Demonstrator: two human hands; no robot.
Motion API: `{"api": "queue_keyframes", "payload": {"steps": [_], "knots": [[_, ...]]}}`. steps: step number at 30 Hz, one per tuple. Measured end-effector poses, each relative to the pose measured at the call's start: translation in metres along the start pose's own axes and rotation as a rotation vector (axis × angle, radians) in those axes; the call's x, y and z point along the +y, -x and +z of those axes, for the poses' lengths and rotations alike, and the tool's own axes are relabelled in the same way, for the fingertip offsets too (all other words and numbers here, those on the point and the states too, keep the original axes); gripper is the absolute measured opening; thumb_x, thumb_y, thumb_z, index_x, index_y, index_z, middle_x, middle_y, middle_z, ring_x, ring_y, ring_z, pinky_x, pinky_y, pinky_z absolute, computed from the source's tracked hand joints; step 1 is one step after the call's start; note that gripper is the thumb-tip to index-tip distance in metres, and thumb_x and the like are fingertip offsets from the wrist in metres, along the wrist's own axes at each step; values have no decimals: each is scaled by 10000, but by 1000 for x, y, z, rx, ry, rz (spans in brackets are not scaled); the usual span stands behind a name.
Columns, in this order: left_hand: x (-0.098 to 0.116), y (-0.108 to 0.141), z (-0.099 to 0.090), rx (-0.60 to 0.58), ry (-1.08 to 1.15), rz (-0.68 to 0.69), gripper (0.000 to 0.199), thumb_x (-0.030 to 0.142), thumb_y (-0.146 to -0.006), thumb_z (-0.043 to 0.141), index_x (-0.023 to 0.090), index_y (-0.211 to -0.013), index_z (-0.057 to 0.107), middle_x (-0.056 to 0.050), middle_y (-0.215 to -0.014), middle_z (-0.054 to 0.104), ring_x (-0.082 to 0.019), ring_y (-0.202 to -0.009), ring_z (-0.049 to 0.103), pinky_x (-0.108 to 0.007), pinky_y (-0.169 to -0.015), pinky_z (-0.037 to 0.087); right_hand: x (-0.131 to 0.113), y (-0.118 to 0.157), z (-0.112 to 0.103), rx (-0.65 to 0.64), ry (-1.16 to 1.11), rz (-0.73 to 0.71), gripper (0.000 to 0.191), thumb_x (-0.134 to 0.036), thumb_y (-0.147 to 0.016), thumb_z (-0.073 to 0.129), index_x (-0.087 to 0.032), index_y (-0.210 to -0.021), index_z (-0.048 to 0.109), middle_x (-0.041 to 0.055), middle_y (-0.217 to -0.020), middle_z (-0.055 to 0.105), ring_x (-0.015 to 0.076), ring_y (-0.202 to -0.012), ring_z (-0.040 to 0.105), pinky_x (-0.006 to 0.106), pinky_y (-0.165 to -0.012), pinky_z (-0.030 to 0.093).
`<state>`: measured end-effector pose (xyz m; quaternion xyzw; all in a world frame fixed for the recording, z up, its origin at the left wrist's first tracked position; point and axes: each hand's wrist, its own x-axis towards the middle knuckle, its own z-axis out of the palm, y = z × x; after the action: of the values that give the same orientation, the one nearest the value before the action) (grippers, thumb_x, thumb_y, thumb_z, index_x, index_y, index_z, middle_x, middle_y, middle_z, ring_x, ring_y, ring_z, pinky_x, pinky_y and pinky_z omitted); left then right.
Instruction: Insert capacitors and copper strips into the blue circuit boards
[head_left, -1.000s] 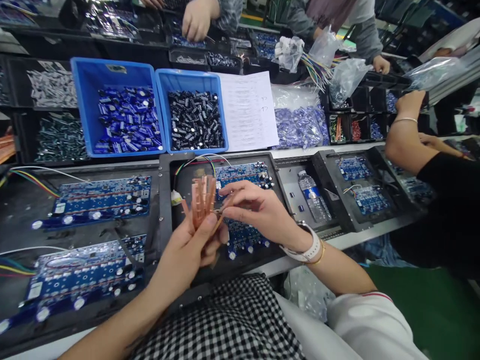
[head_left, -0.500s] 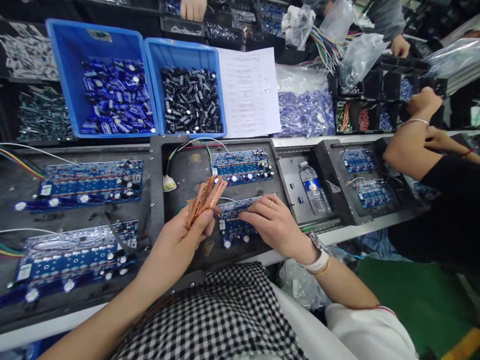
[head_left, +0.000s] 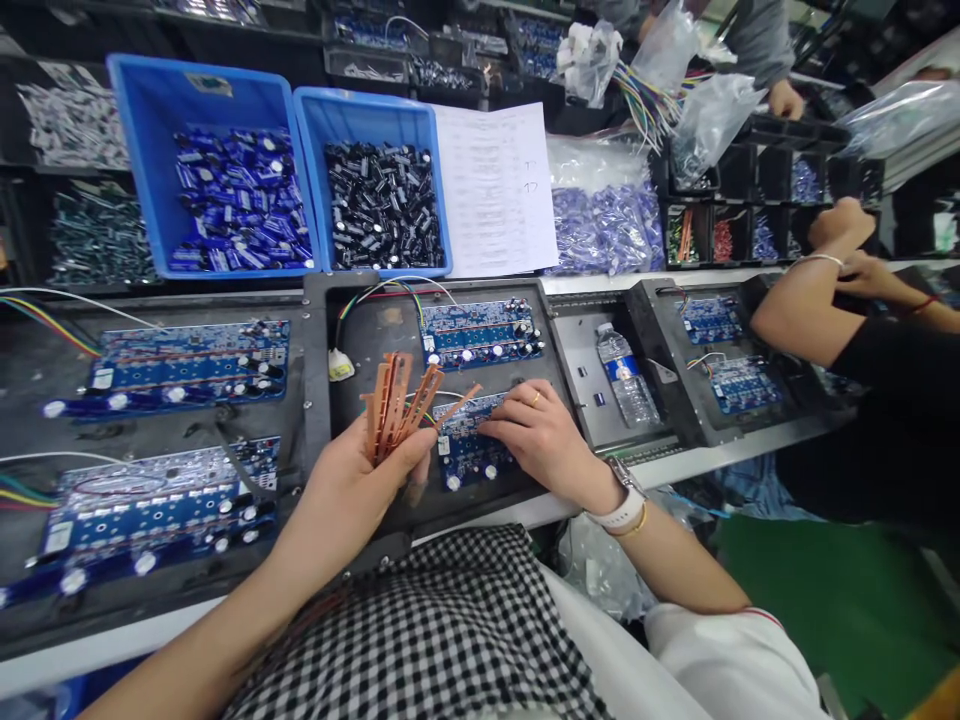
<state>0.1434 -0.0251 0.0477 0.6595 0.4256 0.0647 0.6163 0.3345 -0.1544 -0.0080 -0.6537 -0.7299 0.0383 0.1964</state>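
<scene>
A fanned bundle of flat copper strips (head_left: 391, 405) stands up out of my left hand (head_left: 375, 465), whose fingers are wrapped round its lower end. One copper strip (head_left: 459, 404) slants off to the right from the thumb, over the near circuit board (head_left: 469, 465). My right hand (head_left: 536, 435) rests on that blue board with its fingers bent together and their tips down at its middle. Whatever they pinch is hidden. The board lies in a dark tray (head_left: 360, 300), below a second blue circuit board (head_left: 480, 335) with capacitors along its lower edge.
Left of the tray lie more circuit boards (head_left: 187, 360) with wires. Behind are blue bins (head_left: 300, 180) of capacitors, a paper sheet (head_left: 495, 190) and a bag of blue parts (head_left: 604, 225). A water bottle (head_left: 626, 375) lies at right, near a co-worker's arm (head_left: 810, 290).
The copper strips in my left hand have tilted more upright and fanned apart, with one now sticking out to the right. My right hand has stayed at the board.
</scene>
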Motion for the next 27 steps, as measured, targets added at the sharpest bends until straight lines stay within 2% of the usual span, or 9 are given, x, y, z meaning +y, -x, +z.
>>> {"api": "queue_keyframes", "payload": {"steps": [3, 5, 9, 12, 14, 16, 18, 21, 27], "knots": [[-2, 3, 2, -56, 146, 5, 329, 485, -889, 576, 186, -779, 493, 22, -625, 496, -64, -438, 308, -177, -390, 234, -8, 0, -12, -36, 15, 43, 225, -113, -926, 542, -235, -1018, 708, 62, -1003, 672, 212, -942, 533, 430, -902, 423], [-3, 4, 5, -81, 220, -1, 335, 490, -899, 570, 186, -793, 477, 29, -638, 482, -56, -445, 309, -167, -401, 252, -16, -1, -21, 39, -106, 141, 202, -152, -936, 556, -241, -1040, 704, 67, -1000, 660, 202, -928, 556, 418, -872, 460], [0, 9, 16, -185, 227, 22, 365, 501, -907, 558, 167, -768, 512, 10, -656, 502, -49, -445, 329, -160, -393, 267, -36, -10, -32, 309, -657, 358, 196, -293, -899, 654, -244, -1089, 671, 63, -1093, 639, 186, -1022, 616, 383, -899, 538], [8, 14, 21, -275, 222, 17, 397, 541, -891, 555, 149, -846, 596, -48, -717, 603, -87, -471, 474, -179, -391, 366, -47, -15, -34, 460, -997, 364, 81, -282, -944, 583, -232, -965, 643, 63, -1209, 612, 179, -1042, 658, 400, -925, 563], [12, 16, 17, -233, 264, -12, 439, 564, -867, 575, 140, -971, 620, -105, -847, 678, -155, -581, 615, -213, -429, 464, -49, -13, -36, 586, -1071, 364, 115, -256, -992, 483, -240, -987, 596, 55, -1183, 631, 151, -919, 698, 377, -830, 601], [12, 16, 10, -149, 291, -35, 462, 564, -866, 580, 128, -1013, 626, -129, -902, 709, -193, -643, 671, -233, -450, 509, -46, -6, -38, 631, -962, 369, 128, -237, -996, 471, -261, -1049, 584, 26, -1050, 676, 125, -786, 697, 322, -720, 606], [8, 14, 2, -104, 277, -59, 450, 549, -898, 546, 111, -949, 637, -101, -745, 705, -160, -509, 629, -218, -401, 481, -40, 4, -37, 511, -712, 346, 153, -219, -969, 528, -266, -1077, 626, 14, -952, 687, 125, -778, 678, 294, -708, 586], [0, 10, -3, -78, 240, -81, 430, 520, -931, 509, 114, -835, 614, -21, -479, 591, -93, -307, 452, -180, -312, 372, -30, 17, -26, 238, -385, 277, 234, -177, -969, 507, -243, -1123, 670, 55, -1002, 672, 147, -894, 646, 296, -761, 554], [-6, 3, -2, -98, 216, -122, 403, 489, -940, 507, 127, -786, 593, -6, -422, 556, -82, -298, 430, -159, -311, 349, -24, 19, -1, 0, -138, 78, 313, -53, -933, 458, -214, -1088, 677, 55, -979, 689, 184, -931, 584, 359, -833, 458]]}}
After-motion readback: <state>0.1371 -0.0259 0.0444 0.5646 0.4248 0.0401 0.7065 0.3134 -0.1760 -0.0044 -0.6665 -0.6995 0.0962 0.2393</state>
